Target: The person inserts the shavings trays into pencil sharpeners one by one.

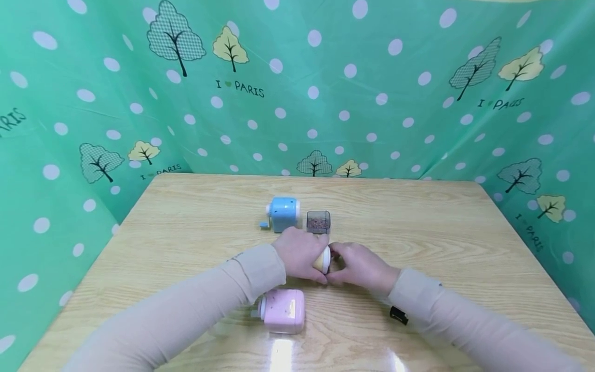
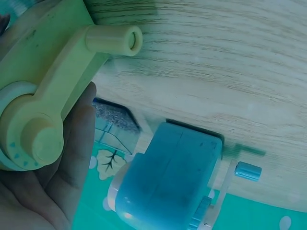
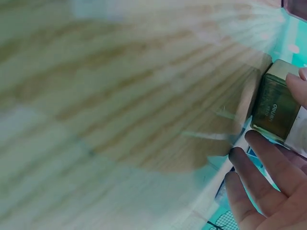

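A yellow hand-crank pencil sharpener lies between both hands near the table's middle. My left hand grips its body. Its yellow crank stands out large in the left wrist view, beside the fingers. From the right, my right hand holds the sharpener's white-rimmed front end. The right wrist view shows that thumb on the sharpener and several fingers stretched below its dark see-through drawer. Part of the body is hidden by the left hand.
Beyond the hands stand a blue crank sharpener and a clear grey drawer with shavings inside. A pink sharpener sits nearer, beside the left forearm. A small black piece shows by the right sleeve. Patterned green cloth hangs behind the table.
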A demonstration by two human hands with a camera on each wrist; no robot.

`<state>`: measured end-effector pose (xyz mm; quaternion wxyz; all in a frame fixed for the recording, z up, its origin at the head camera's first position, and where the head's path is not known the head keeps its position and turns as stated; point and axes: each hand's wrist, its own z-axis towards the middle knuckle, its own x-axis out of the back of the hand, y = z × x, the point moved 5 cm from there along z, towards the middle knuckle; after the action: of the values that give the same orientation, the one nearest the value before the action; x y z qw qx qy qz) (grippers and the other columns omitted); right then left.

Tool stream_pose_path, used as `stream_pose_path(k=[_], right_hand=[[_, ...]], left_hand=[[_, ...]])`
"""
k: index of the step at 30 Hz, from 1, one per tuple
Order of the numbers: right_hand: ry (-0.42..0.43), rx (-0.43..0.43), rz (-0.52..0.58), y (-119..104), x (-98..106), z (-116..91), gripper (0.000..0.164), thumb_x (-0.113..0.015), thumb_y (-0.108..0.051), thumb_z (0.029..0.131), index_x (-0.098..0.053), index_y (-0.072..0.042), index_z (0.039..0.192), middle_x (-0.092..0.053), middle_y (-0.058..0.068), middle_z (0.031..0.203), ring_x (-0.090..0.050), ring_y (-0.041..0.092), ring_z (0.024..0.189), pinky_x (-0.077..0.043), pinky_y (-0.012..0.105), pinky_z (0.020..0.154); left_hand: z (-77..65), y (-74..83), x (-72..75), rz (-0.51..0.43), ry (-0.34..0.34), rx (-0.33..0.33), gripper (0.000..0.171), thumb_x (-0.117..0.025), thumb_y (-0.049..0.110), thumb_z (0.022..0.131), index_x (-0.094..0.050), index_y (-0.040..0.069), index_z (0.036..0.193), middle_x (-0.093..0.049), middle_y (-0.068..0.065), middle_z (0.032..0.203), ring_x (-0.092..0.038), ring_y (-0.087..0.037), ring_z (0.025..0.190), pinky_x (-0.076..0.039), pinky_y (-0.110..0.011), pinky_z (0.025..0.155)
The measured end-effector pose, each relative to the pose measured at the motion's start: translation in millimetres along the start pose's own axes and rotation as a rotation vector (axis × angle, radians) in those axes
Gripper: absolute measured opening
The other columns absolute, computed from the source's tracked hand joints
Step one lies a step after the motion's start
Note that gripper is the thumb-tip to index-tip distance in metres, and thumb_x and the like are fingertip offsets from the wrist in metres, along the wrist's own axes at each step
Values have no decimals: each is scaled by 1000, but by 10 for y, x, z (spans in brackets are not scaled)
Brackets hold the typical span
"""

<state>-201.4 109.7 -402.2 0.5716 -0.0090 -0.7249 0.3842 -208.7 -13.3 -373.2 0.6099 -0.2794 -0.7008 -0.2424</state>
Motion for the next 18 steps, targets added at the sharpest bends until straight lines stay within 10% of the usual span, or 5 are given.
stream_pose_path(k=[18], right_hand=[[-18, 64, -21, -97, 247, -39, 53, -79, -26, 80, -68, 0, 124, -74, 8, 117, -68, 27, 109, -54, 44, 96]], left_hand=[[-75, -5, 209, 34, 105, -85, 68, -64, 74, 73, -56, 13, 101, -56, 6, 70, -52, -10, 56, -48, -29, 47]])
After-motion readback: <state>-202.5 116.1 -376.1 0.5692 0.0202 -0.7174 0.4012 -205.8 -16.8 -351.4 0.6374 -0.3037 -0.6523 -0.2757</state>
